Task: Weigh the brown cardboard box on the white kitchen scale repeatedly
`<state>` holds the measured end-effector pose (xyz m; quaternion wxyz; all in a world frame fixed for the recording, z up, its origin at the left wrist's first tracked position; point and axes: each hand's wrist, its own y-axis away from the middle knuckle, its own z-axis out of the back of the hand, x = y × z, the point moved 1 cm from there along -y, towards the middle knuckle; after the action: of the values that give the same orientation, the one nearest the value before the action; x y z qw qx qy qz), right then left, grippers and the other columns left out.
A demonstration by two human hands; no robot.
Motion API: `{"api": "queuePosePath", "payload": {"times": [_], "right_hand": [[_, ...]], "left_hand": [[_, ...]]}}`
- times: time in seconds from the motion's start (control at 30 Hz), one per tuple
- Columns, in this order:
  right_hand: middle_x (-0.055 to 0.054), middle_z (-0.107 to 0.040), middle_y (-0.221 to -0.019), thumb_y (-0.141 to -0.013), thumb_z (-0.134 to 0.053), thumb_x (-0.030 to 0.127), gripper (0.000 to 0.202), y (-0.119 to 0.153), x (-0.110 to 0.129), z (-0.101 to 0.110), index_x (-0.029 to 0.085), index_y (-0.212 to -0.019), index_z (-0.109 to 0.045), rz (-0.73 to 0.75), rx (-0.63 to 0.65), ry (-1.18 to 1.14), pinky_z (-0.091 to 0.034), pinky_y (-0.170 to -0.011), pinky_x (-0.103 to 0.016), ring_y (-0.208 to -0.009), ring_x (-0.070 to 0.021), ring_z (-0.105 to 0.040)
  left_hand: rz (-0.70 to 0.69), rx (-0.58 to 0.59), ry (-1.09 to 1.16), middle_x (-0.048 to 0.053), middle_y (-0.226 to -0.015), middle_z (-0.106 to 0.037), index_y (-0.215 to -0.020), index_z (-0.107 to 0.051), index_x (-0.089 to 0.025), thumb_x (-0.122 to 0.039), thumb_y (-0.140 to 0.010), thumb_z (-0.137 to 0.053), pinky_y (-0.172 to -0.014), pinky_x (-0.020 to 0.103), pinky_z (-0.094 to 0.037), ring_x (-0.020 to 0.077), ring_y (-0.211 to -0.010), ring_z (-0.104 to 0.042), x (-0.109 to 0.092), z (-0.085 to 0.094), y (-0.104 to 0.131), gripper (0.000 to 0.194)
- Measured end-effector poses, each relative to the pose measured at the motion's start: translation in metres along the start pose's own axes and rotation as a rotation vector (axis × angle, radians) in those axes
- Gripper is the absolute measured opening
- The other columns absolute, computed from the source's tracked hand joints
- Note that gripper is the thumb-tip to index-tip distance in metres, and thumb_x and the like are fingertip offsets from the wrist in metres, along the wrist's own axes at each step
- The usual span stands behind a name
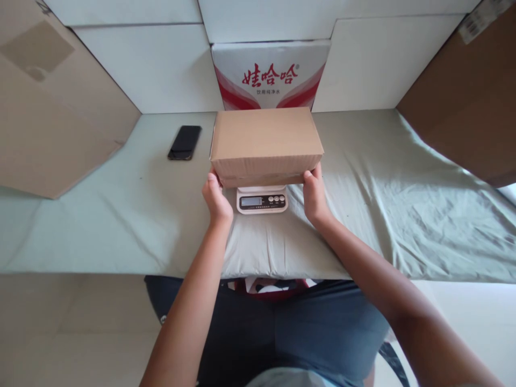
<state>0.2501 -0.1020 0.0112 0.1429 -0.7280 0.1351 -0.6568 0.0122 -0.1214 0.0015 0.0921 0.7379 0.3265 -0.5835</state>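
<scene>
A closed brown cardboard box [266,134] is held level between my two hands, over a white digital scale [262,208]. My left hand [216,198] grips the box's near left corner, thumb at the front and the other fingers hidden under or behind it. At the near right corner, my right hand [315,194] holds the box in the same way. The scale's display and buttons show in front of the box, while its plate is mostly hidden. Whether the box touches the plate I cannot tell.
A black phone [185,142] lies left of the box on the pale green cloth [161,215]. Behind stands a white carton with red print [271,75], among white panels. Large brown cardboard sheets stand at the left [60,107] and right [471,102].
</scene>
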Motion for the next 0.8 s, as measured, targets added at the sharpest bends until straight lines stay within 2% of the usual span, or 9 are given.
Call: {"api": "queuePosePath", "payload": {"times": [0.17, 0.3, 0.47, 0.8], "right_hand": [[-0.002, -0.064, -0.166, -0.092, -0.066, 0.077, 0.069, -0.0004, -0.0007, 0.0, 0.044, -0.152, -0.061, 0.0, 0.0, -0.001, -0.032, -0.145, -0.061, -0.167, -0.0344, -0.047], [-0.002, -0.064, -0.166, -0.093, -0.065, 0.075, 0.069, -0.0001, -0.0011, 0.0, 0.044, -0.154, -0.059, 0.003, 0.005, -0.02, -0.031, -0.146, -0.061, -0.168, -0.0352, -0.045], [0.0, -0.063, -0.167, -0.095, -0.064, 0.071, 0.063, 0.0002, -0.0013, 0.0003, 0.045, -0.152, -0.061, 0.009, 0.02, -0.05, -0.028, -0.146, -0.061, -0.168, -0.0349, -0.045], [0.0, -0.059, -0.171, -0.093, -0.063, 0.076, 0.068, -0.0009, -0.0057, -0.0008, 0.044, -0.154, -0.057, 0.0, 0.009, -0.033, -0.032, -0.146, -0.061, -0.171, -0.0364, -0.041]], "left_hand": [[-0.008, 0.001, 0.01, 0.021, -0.145, -0.078, -0.137, -0.081, -0.015, -0.101, -0.085, -0.059, -0.123, 0.045, -0.056, 0.0383, -0.15, -0.067, -0.0009, 0.0002, 0.0001, 0.103], [-0.036, -0.007, 0.022, 0.021, -0.139, -0.08, -0.13, -0.083, -0.013, -0.098, -0.085, -0.061, -0.114, 0.041, -0.061, 0.0374, -0.143, -0.072, 0.0002, 0.0008, -0.001, 0.099], [-0.065, 0.001, 0.011, 0.018, -0.131, -0.083, -0.129, -0.084, -0.015, -0.096, -0.09, -0.057, -0.108, 0.037, -0.062, 0.0332, -0.136, -0.076, 0.0043, 0.0018, -0.0028, 0.094], [-0.081, -0.023, 0.025, 0.015, -0.12, -0.085, -0.119, -0.086, -0.016, -0.094, -0.09, -0.061, -0.094, 0.031, -0.063, 0.0279, -0.121, -0.08, 0.0051, 0.0039, -0.0038, 0.087]]}}
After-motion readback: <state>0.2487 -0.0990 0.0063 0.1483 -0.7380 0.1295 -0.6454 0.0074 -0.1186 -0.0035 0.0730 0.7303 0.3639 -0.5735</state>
